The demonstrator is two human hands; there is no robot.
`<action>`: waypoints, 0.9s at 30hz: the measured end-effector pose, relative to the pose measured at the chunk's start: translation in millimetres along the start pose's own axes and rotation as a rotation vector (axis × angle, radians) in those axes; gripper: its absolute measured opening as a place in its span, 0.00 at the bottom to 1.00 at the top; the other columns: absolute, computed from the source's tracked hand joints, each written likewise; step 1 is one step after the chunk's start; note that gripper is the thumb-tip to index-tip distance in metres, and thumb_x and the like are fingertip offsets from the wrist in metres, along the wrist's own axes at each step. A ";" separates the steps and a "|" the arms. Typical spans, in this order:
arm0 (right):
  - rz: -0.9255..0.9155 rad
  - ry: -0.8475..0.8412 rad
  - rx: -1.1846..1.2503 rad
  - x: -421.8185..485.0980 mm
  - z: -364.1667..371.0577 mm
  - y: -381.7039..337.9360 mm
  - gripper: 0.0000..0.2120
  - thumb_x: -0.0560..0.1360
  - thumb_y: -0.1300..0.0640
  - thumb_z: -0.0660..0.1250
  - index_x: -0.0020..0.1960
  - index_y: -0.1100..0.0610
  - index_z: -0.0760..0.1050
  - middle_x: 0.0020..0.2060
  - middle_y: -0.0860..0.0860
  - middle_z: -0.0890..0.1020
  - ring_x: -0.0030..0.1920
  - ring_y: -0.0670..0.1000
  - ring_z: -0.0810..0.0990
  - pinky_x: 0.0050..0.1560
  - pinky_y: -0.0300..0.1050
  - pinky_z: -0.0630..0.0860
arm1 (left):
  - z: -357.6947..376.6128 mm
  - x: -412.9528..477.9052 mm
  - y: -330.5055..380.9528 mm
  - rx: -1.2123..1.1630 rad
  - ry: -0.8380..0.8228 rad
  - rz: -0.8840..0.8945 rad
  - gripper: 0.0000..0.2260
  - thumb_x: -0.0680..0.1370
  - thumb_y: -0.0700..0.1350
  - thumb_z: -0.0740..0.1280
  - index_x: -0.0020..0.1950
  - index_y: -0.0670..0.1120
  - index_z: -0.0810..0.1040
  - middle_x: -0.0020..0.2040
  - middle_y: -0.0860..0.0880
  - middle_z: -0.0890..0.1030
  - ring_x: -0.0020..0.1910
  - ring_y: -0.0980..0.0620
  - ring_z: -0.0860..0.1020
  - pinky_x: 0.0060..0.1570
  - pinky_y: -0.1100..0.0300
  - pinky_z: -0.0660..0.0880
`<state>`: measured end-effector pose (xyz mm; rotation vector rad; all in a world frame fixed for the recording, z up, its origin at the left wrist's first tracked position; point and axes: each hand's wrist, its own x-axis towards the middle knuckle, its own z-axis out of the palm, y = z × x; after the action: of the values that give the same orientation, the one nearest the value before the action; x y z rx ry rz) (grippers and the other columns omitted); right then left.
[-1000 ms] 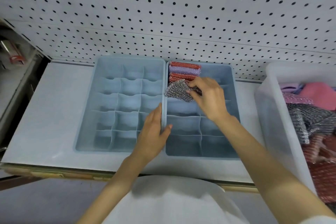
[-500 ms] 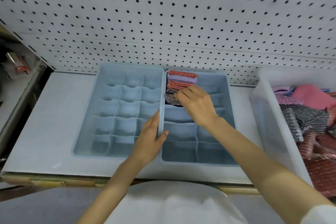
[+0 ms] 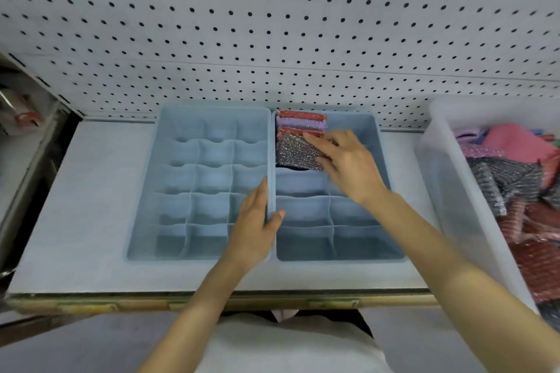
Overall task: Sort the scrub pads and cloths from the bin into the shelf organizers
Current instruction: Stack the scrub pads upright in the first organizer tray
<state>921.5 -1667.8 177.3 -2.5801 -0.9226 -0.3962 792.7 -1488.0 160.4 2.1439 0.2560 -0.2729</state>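
1. Two hands are at work. The fingers [image 3: 318, 142] of the right hand [image 3: 351, 166] lie across the top of the silver scrub pad [image 3: 295, 153], with the thumb at its near edge, so the pad is pinched. It hangs tilted over the far-left compartment of the right organizer [image 3: 348, 259] and is not yet seated.
2. The red and purple pads [image 3: 301, 124] stand on edge in that compartment, packed against the organizer's far wall. The tilt probably lets the silver pad slide in as the next one in the row.
3. The left hand [image 3: 253, 227] clamps the adjoining walls [image 3: 271, 145] of the two organizers, fingers on the left side and thumb on the right. This likely stops both units shifting during insertion.
4. The left organizer [image 3: 142, 206] touches the right one. Both sit mid-shelf [image 3: 91, 191], with their far ends near the back edge under the pegboard [image 3: 272, 24]. No pads show in the left unit.
5. The bin [image 3: 436, 179] stands at the shelf's right edge, within reach of the right hand. It holds many pads and cloths, so sorting appears to be at an early stage.
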 end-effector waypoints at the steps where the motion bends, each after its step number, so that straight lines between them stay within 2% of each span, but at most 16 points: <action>1: 0.022 0.008 0.023 1.0 -3.1 -0.1 0.22 0.68 0.65 0.74 0.60 0.55 0.78 0.44 0.55 0.80 0.43 0.57 0.79 0.34 0.48 0.78 | 0.1 0.0 -0.5 0.004 -0.004 -0.003 0.30 0.80 0.49 0.61 0.78 0.53 0.50 0.75 0.51 0.61 0.73 0.53 0.60 0.72 0.51 0.61; 6: -0.098 0.073 -0.004 9.7 7.2 -7.4 0.12 0.67 0.68 0.71 0.49 0.58 0.83 0.38 0.54 0.82 0.37 0.56 0.80 0.28 0.43 0.77 | 1.3 2.9 -3.3 0.038 -0.009 -0.022 0.30 0.80 0.49 0.61 0.78 0.51 0.50 0.75 0.49 0.61 0.73 0.51 0.60 0.71 0.54 0.60; 9: -0.071 0.128 0.009 6.0 11.2 -7.5 0.07 0.70 0.67 0.71 0.47 0.60 0.82 0.39 0.55 0.82 0.38 0.57 0.80 0.27 0.47 0.77 | 1.5 2.3 -2.6 0.061 -0.006 -0.034 0.30 0.80 0.50 0.61 0.78 0.51 0.50 0.76 0.49 0.60 0.73 0.51 0.60 0.69 0.56 0.60; 13: -0.067 0.179 0.008 6.0 8.6 -7.9 0.04 0.73 0.64 0.69 0.46 0.61 0.82 0.38 0.55 0.82 0.37 0.57 0.80 0.26 0.48 0.77 | 0.7 2.0 -2.8 0.073 -0.010 -0.023 0.30 0.81 0.50 0.60 0.79 0.50 0.49 0.76 0.49 0.58 0.74 0.50 0.59 0.70 0.56 0.59; 16: -0.091 0.050 -0.053 1.1 14.1 -2.1 0.05 0.71 0.66 0.71 0.46 0.59 0.82 0.39 0.54 0.81 0.37 0.56 0.79 0.24 0.47 0.75 | 0.8 3.2 -2.6 0.075 -0.014 -0.020 0.30 0.81 0.49 0.60 0.79 0.50 0.49 0.76 0.48 0.59 0.74 0.50 0.58 0.70 0.53 0.60; 18: -0.107 -0.026 -0.111 -3.6 16.7 0.6 0.06 0.71 0.65 0.72 0.46 0.58 0.82 0.39 0.54 0.81 0.36 0.56 0.77 0.27 0.46 0.75 | 0.9 3.1 -3.1 0.067 -0.016 -0.021 0.30 0.81 0.49 0.60 0.79 0.49 0.50 0.76 0.49 0.59 0.74 0.50 0.58 0.71 0.53 0.59; 20: -0.098 -0.032 -0.145 -5.9 16.7 -1.1 0.05 0.73 0.61 0.69 0.46 0.58 0.83 0.39 0.56 0.79 0.36 0.57 0.76 0.33 0.47 0.74 | 1.4 2.5 -3.8 0.069 -0.019 -0.035 0.30 0.81 0.49 0.60 0.79 0.49 0.50 0.76 0.49 0.58 0.74 0.50 0.58 0.70 0.54 0.59; 22: -0.070 -0.041 -0.166 -6.6 15.6 -4.2 0.10 0.75 0.57 0.63 0.46 0.60 0.83 0.38 0.57 0.77 0.36 0.58 0.74 0.34 0.49 0.74 | 1.8 2.9 -3.6 0.075 -0.017 -0.040 0.30 0.81 0.50 0.60 0.78 0.50 0.50 0.76 0.49 0.58 0.74 0.49 0.59 0.70 0.53 0.61; 25: -0.013 -0.153 -0.111 -7.6 13.5 -6.7 0.16 0.77 0.56 0.57 0.50 0.63 0.81 0.39 0.58 0.74 0.38 0.59 0.73 0.32 0.52 0.75 | 0.9 3.9 -2.4 0.056 -0.012 -0.034 0.30 0.80 0.49 0.61 0.78 0.50 0.51 0.76 0.49 0.59 0.73 0.49 0.60 0.69 0.54 0.62; 27: 0.040 -0.221 -0.012 -8.9 8.3 -7.2 0.14 0.77 0.59 0.59 0.55 0.63 0.80 0.43 0.60 0.75 0.41 0.60 0.74 0.37 0.54 0.76 | -2.1 2.6 -0.9 0.029 -0.012 -0.027 0.29 0.80 0.49 0.62 0.78 0.50 0.53 0.74 0.49 0.62 0.72 0.49 0.63 0.69 0.53 0.63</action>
<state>911.3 -1663.9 168.3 -2.6878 -0.9406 -0.1064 795.1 -1485.5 160.0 2.1680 0.2765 -0.3064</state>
